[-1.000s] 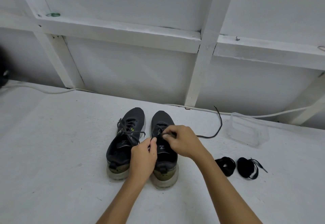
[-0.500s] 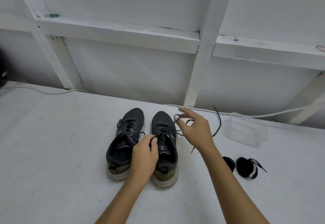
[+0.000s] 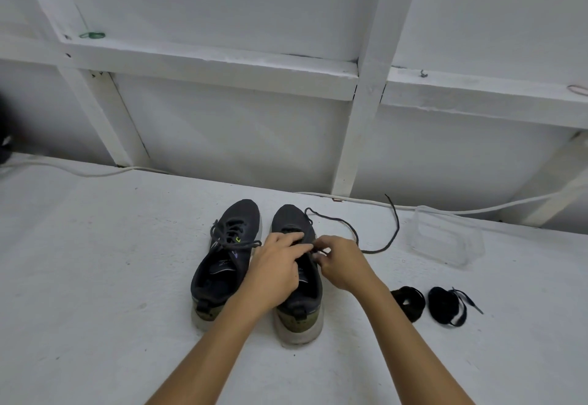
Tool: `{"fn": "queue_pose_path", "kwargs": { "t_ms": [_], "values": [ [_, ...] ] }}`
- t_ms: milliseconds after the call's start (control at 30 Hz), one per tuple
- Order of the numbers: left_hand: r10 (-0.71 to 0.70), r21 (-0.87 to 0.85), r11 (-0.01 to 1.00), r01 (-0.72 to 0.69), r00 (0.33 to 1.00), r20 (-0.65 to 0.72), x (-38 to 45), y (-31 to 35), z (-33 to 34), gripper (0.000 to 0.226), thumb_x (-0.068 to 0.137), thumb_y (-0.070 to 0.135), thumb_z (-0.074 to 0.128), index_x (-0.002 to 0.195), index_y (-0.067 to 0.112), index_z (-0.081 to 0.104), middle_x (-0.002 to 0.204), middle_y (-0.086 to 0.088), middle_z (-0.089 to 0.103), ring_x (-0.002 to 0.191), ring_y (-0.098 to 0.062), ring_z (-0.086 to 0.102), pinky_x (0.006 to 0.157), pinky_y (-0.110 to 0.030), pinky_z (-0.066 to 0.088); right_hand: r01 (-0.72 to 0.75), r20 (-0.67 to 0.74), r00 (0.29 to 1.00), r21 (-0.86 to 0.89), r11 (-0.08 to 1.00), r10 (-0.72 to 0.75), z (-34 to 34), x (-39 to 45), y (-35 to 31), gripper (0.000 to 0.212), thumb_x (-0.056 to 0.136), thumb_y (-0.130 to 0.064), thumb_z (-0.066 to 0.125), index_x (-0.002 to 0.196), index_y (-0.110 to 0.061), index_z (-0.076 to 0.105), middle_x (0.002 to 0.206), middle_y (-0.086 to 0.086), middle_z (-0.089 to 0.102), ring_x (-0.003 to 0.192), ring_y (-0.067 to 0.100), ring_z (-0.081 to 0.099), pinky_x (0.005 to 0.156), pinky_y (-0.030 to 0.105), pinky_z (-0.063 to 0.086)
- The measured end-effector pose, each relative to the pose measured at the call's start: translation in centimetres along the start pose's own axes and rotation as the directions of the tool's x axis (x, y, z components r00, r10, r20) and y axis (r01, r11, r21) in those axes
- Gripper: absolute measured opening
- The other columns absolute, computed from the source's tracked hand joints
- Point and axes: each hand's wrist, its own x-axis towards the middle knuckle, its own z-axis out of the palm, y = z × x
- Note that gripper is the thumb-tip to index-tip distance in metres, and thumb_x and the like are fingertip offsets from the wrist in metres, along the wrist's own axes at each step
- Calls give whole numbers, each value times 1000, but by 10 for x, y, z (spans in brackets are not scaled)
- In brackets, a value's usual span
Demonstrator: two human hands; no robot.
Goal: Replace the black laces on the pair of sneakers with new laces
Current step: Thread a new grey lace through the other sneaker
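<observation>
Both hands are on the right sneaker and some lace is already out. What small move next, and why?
Probably draw the next crossing out with the right hand, since the old lace already trails loose beside the right sneaker while the left hand rests on it.

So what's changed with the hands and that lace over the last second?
The right hand, which had lifted a loop of the old black lace up and away from the right sneaker, has come back down to the eyelets and pinches the lace there. More lace now lies loose on the surface. The left hand moved forward over the tongue. The left sneaker, coiled new laces and clear container stayed put.
</observation>
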Motion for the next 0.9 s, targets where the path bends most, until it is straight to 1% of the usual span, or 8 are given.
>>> {"fn": "queue_pose_path", "kwargs": {
  "t_ms": [100,233,333,467,567,667,767,900],
  "values": [
    [-58,42,997,57,998,23,2,0,-2,53,96,15,44,148,20,42,155,9,33,139,-18,28,110,-39,34,-12,-48,999,-14,1000,12,-2,-3,3,13,97,-29,63,105,-24,71,102,-7,72,98,14,63,76,26,46],
    [-211,-123,972,200,974,-86,1,-2,1,42,96,16,45,134,4,55,141,-2,47,126,-22,39,107,-33,37,33,-83,996,26,999,-30,-22,-13,2,10,97,-33,63,96,-26,70,83,-17,64,79,0,56,66,16,40],
    [-283,-174,950,260,952,-120,-1,-1,1,38,101,28,41,123,8,65,138,-2,51,122,-23,42,103,-35,40,74,-62,996,83,994,-69,-36,-23,1,12,98,-32,62,88,-29,68,78,-15,65,76,0,56,64,15,39],
    [-96,-69,994,87,986,-137,1,6,-9,47,102,45,41,148,34,41,153,19,37,140,-15,27,107,-44,33,132,-36,991,128,983,-128,-46,-28,-11,18,100,-29,59,86,-36,66,81,-12,69,79,2,59,67,12,42],
    [-29,-36,999,25,993,-119,9,8,-14,33,101,43,48,132,39,57,143,21,46,135,-13,34,100,-39,33,156,-45,988,127,980,-151,-51,-27,-23,18,100,-32,60,83,-34,66,79,-11,68,77,5,60,66,16,44],
    [-146,-208,974,91,953,-266,14,4,-12,18,99,30,52,104,23,68,107,9,65,106,-19,55,86,-35,44,137,-42,990,120,983,-133,-56,-26,-24,21,100,-34,59,83,-26,67,76,-4,66,66,9,55,59,22,43],
    [-356,-413,888,201,869,-344,15,-7,-11,17,95,14,52,103,16,67,99,2,68,98,-19,61,83,-31,48,86,-22,996,115,990,-84,-61,-26,-16,23,101,-35,57,87,-22,69,79,3,68,65,12,54,62,26,45],
    [-66,-300,954,-13,966,-252,10,2,-15,50,93,5,48,137,27,55,119,12,66,114,-13,52,97,-33,45,90,-35,996,113,990,-87,-66,-27,-16,21,100,-35,58,81,-29,68,76,2,68,64,12,53,63,28,46]
  ]
}}
